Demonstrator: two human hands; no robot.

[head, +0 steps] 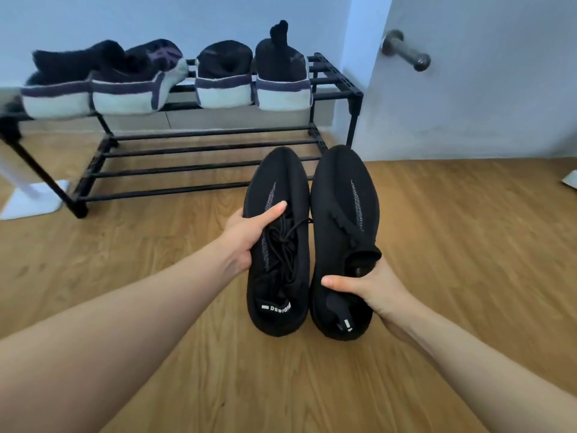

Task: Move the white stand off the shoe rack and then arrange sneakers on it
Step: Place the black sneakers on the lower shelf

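Note:
I hold a pair of all-black knit sneakers side by side above the wooden floor, toes pointing at the black shoe rack (218,145). My left hand (249,235) grips the left black sneaker (276,276) at its laces. My right hand (371,285) grips the right black sneaker (343,198) at its collar. Several black sneakers with white soles (224,79) sit heels-out on the rack's top shelf. The lower shelf holds nothing. The white stand (31,201) rests on the floor at the rack's left end.
A white door (484,89) with a metal handle (406,51) stands to the right of the rack. A pale wall runs behind the rack. Wooden floor (468,229) spreads in front and to the right. A white scrap lies at the far right edge (569,182).

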